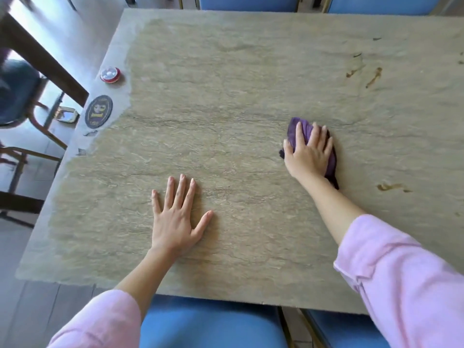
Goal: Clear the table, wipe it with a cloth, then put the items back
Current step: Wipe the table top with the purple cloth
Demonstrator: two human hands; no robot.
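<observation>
A stone-look table [238, 84] fills the view. My right hand [307, 153] presses flat on a crumpled purple cloth [331, 162] right of the table's middle. My left hand [177, 217] lies flat on the tabletop near the front edge, fingers spread, holding nothing. At the table's left edge sit a round red-rimmed button [110, 74] and a dark oval badge with gold lettering [98, 111]. Brown stains [374, 76] mark the far right of the top, and another brown stain [391, 187] lies to the right of the cloth.
Blue chair seats [213, 325] stand at the near edge, and more blue chairs [248, 2] at the far edge. To the left are a dark chair [17, 96], a dark wooden table [42, 59] and a small metal tray [66, 114] lower down.
</observation>
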